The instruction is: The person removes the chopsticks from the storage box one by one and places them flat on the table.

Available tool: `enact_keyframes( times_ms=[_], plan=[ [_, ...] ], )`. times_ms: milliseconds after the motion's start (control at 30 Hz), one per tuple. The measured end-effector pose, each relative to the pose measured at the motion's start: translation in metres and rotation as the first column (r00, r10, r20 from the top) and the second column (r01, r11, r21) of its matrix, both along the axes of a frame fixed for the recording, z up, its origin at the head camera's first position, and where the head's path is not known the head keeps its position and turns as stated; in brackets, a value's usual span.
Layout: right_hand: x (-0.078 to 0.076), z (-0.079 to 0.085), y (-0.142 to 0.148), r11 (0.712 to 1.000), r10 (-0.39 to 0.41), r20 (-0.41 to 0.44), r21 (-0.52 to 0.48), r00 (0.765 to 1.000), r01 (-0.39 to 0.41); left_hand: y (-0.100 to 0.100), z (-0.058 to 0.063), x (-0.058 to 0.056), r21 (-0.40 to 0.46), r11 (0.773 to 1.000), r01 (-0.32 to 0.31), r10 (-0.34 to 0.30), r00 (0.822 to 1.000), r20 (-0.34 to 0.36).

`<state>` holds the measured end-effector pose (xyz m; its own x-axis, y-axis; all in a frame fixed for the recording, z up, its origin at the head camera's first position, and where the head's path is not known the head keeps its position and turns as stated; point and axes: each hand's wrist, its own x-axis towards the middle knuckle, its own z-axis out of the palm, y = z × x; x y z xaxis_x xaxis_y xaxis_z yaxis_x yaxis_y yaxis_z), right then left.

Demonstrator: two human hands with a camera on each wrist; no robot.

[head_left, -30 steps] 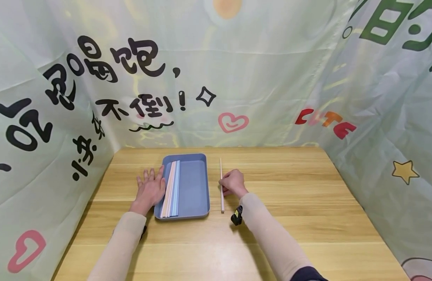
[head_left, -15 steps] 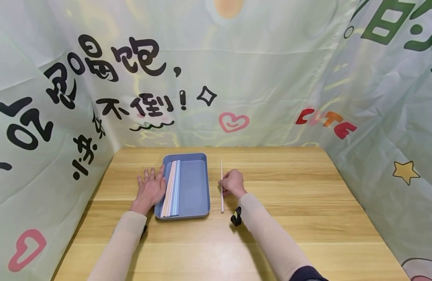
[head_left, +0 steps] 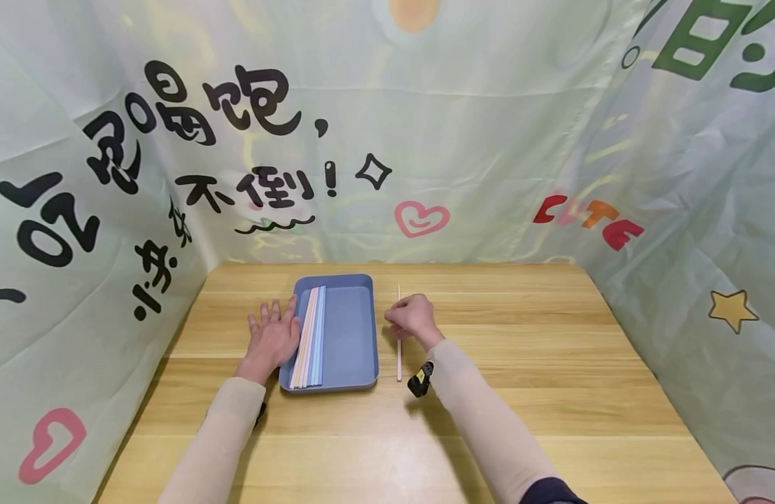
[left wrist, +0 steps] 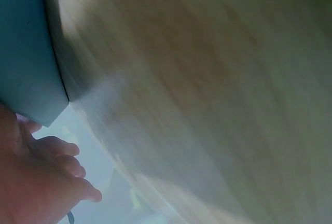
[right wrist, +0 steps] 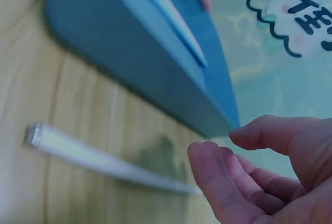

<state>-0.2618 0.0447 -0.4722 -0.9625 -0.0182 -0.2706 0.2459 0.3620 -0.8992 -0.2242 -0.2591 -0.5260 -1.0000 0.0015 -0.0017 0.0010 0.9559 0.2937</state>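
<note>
A blue-grey tray (head_left: 351,336) lies on the table with several pink and blue chopsticks (head_left: 308,339) side by side along its left. My left hand (head_left: 274,337) rests against the tray's left rim, fingers spread. To the right of the tray, one pale chopstick (head_left: 399,362) lies by itself on the wood. Over that chopstick hovers my right hand (head_left: 412,318), hiding its middle part. In the right wrist view, a gap shows between thumb and forefinger, with nothing held, and the lone chopstick (right wrist: 88,156) lies below the hand.
The wooden table (head_left: 519,420) reaches back to a printed cloth backdrop (head_left: 488,140) on the far side and both flanks. A small black device (head_left: 420,380) sits at my right wrist.
My right hand has let go of the lone chopstick and risen slightly up and left. The chopstick stays on the table. My left hand keeps its place at the tray.
</note>
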Motion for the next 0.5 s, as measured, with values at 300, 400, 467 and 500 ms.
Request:
enact_keyframes(
  times_ms=[300, 400, 467, 500],
  plan=[
    [0.001, 0.010, -0.028, 0.998, 0.053, -0.024, 0.025, 0.998, -0.052, 0.001, 0.001, 0.001, -0.004, 1.000, -0.007, 0.008, 1.000, 0.017],
    [0.002, 0.012, -0.034, 0.996, 0.066, -0.045, 0.064, 0.997, -0.063, 0.001, 0.001, 0.000, -0.009, 1.000, -0.006, 0.006, 1.000, 0.013],
    [0.002, 0.013, -0.037, 0.992, 0.079, -0.075, 0.105, 0.994, -0.071, 0.001, 0.001, 0.000, -0.010, 1.000, -0.007, 0.007, 1.000, 0.007],
    [0.002, 0.014, -0.039, 0.989, 0.085, -0.089, 0.125, 0.992, -0.073, 0.001, 0.001, 0.000, -0.010, 1.000, -0.008, 0.008, 1.000, 0.006]
  ],
)
